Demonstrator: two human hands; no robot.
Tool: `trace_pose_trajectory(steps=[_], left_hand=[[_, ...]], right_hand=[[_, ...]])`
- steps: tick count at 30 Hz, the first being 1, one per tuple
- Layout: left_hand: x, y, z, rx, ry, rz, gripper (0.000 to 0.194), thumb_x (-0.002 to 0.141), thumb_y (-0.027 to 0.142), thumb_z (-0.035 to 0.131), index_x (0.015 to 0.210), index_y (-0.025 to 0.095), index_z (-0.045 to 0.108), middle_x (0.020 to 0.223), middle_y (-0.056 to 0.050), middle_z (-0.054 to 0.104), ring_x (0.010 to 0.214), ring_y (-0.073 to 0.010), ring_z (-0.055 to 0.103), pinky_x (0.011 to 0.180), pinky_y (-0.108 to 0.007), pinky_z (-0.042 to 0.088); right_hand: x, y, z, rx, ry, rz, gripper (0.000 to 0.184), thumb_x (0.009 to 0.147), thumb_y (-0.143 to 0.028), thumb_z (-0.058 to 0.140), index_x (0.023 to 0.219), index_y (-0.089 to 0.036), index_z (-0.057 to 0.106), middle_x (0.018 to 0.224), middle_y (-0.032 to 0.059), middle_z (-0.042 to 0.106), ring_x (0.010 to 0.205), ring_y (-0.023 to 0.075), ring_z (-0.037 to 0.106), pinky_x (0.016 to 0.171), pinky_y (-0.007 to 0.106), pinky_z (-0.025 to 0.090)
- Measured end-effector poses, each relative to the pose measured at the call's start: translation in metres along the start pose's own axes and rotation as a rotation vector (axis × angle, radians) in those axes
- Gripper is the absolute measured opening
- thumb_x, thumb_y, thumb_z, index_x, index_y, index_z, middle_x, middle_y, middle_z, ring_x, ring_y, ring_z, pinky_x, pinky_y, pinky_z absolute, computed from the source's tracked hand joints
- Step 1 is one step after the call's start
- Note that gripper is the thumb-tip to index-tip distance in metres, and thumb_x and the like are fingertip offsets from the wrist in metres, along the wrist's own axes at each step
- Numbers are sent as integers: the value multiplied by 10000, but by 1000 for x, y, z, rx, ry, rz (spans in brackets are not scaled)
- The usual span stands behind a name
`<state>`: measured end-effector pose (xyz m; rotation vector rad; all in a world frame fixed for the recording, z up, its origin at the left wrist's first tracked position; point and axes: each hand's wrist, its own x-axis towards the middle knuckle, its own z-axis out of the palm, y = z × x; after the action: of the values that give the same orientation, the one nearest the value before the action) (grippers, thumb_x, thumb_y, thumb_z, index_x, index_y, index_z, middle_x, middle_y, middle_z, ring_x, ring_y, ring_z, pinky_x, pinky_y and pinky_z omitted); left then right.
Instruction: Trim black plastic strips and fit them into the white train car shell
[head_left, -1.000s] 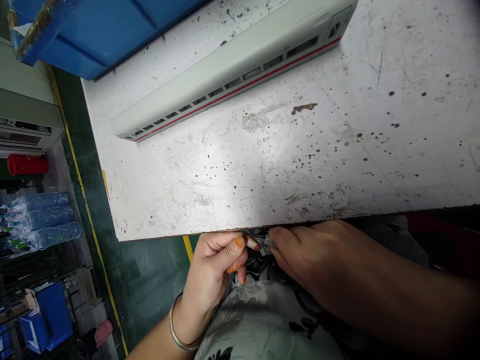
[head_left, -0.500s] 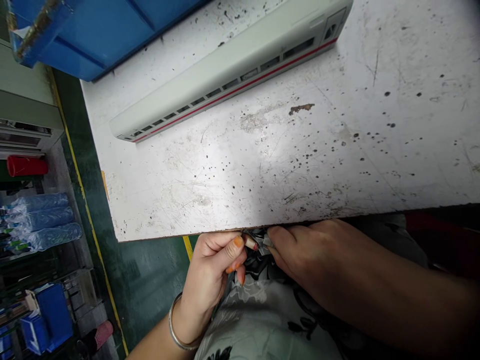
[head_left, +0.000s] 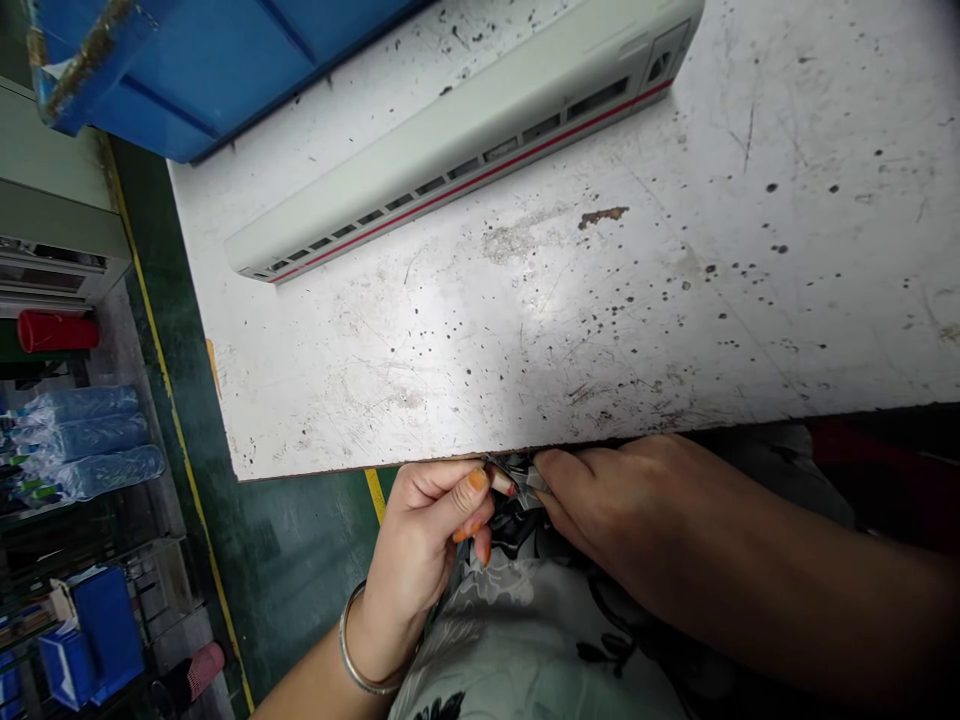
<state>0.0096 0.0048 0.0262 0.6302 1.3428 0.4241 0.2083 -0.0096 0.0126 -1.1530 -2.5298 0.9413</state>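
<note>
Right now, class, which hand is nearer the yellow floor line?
Left hand: right beside the yellow floor line. Right hand: farther off, beyond the left hand.

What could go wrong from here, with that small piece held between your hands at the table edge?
The small pale piece pinched by the right hand could slip and drop into the patterned cloth below. The dark tangled strands near the left hand might catch on its metal bangle. The rough worktop edge sits close above the fingers, so knuckles may scrape it.
</note>
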Motion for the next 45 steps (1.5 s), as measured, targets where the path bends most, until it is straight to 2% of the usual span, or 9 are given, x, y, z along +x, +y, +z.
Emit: trace_pose_trajectory(steps=[10,14,16,19,23,25,36,45], left_hand=[[-1,-1,-1,0,7,1,248,828,364,721,786,134,804,452,57,337,400,-50,328,397,-182,431],[-1,-1,-1,10,14,-6,266,825,377,722,771,127,794,447,58,346,390,-51,340,398,-190,429],[-1,-1,-1,16,13,-2,273,822,383,723,759,126,789,446,57,349,387,-52,341,395,-191,425],[-1,-1,-1,22,9,7,268,821,382,722,758,129,785,451,58,346,392,-53,335,394,-191,424],[-1,-1,0,31,6,11,295,819,375,722,663,125,742,457,56,336,402,-54,323,391,-191,420],[-1,-1,0,31,4,11,311,814,379,723,641,122,726,455,56,337,403,-54,320,388,-192,416],[-1,0,2,15,29,-18,293,786,398,746,710,115,764,453,57,338,406,-59,334,390,-200,413],[-1,0,1,7,31,-24,283,787,395,750,732,119,778,454,55,345,404,-59,351,392,-195,418]], right_hand=[[-2,-5,3,-11,171,63,200,534,-38,624,639,-197,560,545,-26,496,351,157,439,343,276,190],[0,-6,3,-2,206,75,216,552,-19,609,639,-202,533,524,-42,471,335,142,401,348,271,170],[1,-4,3,-3,177,66,209,602,-25,608,651,-208,520,543,-38,487,346,145,421,354,274,172],[3,-1,2,5,61,77,200,673,-51,615,702,-215,503,587,-30,529,393,162,500,368,284,203],[3,1,-3,65,-134,143,226,705,-89,625,766,-234,463,642,-26,581,485,204,589,413,304,276],[2,1,-4,85,-175,145,238,712,-78,607,769,-241,443,663,-27,595,496,207,595,425,309,289],[-4,1,7,84,72,97,256,668,-32,579,785,-228,463,603,-39,548,422,180,527,406,301,246],[-5,-3,5,36,88,69,201,664,-30,588,711,-214,522,643,-17,534,437,170,500,399,304,200]])
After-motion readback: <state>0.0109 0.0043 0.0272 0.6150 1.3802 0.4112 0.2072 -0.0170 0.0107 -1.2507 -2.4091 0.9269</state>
